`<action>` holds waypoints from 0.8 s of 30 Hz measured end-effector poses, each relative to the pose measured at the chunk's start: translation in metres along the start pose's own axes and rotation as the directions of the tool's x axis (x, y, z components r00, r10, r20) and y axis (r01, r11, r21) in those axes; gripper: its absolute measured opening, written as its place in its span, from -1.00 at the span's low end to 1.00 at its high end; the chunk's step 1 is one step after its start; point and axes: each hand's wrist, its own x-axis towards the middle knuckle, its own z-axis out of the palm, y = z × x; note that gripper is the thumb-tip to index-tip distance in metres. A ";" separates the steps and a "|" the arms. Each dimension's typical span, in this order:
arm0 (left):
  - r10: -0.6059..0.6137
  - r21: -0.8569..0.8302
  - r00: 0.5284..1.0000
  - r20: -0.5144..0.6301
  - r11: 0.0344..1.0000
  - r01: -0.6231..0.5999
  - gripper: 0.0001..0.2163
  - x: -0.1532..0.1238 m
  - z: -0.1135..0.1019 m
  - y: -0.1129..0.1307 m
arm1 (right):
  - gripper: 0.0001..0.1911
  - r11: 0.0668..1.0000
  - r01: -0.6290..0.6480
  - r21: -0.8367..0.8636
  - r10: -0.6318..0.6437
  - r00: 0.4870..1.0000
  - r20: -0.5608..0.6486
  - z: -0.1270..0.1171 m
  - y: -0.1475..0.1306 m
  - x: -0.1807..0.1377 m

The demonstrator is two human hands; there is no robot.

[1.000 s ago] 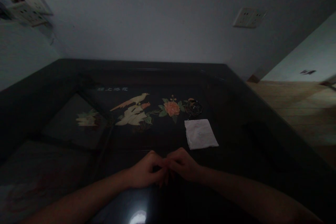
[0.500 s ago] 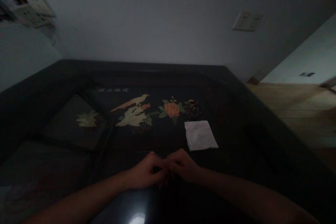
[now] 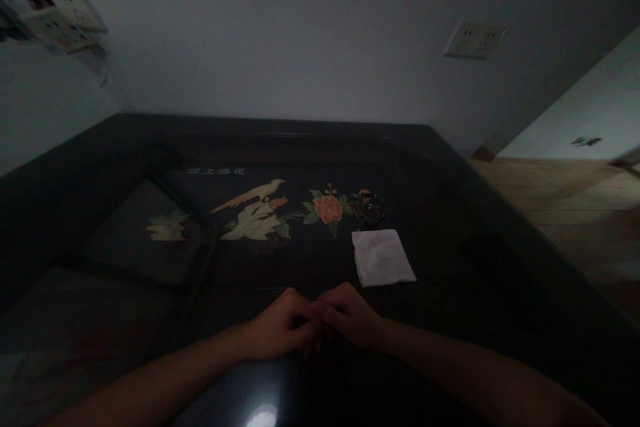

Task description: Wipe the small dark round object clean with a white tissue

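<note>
My left hand (image 3: 280, 328) and my right hand (image 3: 350, 315) rest close together on a dark glossy table (image 3: 450, 213), fingertips touching each other. Both hands have their fingers curled in a pinch; whatever lies between them is too small and dark to make out. A folded white paper (image 3: 383, 257) lies flat just beyond my right hand. Beyond the paper sits a small ring of dark shiny objects (image 3: 370, 208), perhaps keys or a bracelet.
The table top carries an inlaid bird (image 3: 253, 210) and an orange flower (image 3: 327, 208). Wall sockets (image 3: 475, 40) sit on the back wall, more sockets (image 3: 60, 17) at upper left. Wooden floor (image 3: 575, 213) lies to the right.
</note>
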 end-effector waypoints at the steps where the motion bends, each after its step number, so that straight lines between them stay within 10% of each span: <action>1: 0.003 0.003 1.000 -0.001 1.000 -0.003 -0.70 0.000 0.000 0.000 | -0.33 1.000 0.005 -0.003 -0.005 1.000 -0.001 0.000 0.000 0.000; 24: -0.001 0.016 1.000 0.006 1.000 0.001 -0.69 0.000 0.000 0.001 | -0.32 1.000 -0.012 -0.018 0.012 1.000 0.005 0.000 0.000 0.000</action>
